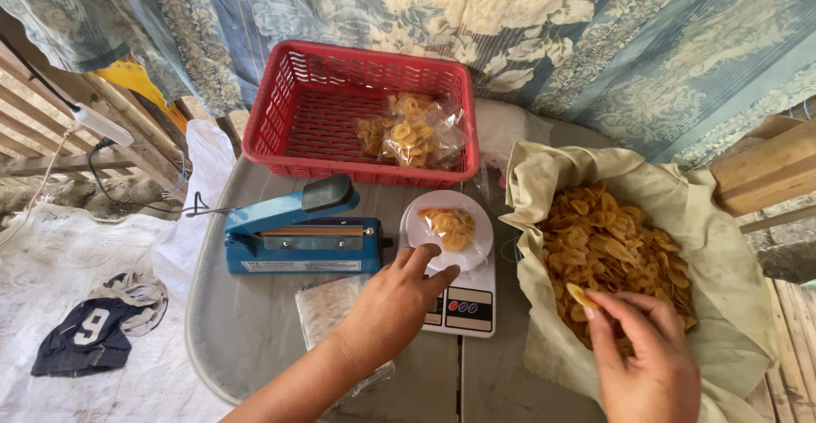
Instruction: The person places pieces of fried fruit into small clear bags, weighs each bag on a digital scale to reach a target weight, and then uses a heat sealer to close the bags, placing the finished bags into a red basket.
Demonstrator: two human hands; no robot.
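My left hand (pixel 393 300) reaches over a small white kitchen scale (pixel 463 308), its fingertips touching the edge of the clear bag of yellow chips (pixel 448 227) that sits on the scale's round white plate. My right hand (pixel 642 355) pinches one yellow chip (pixel 580 295) between thumb and fingers, just above the big pile of chips (pixel 608 253) lying in a cloth-lined container (pixel 714 244) at the right.
A blue heat sealer (pixel 297 232) stands left of the scale. Behind it a red plastic basket (pixel 319 100) holds filled chip bags (pixel 412 130). A stack of clear bags (pixel 323 308) lies under my left forearm. Grey table (pixel 246 321); dark clothing (pixel 89 334) on the floor.
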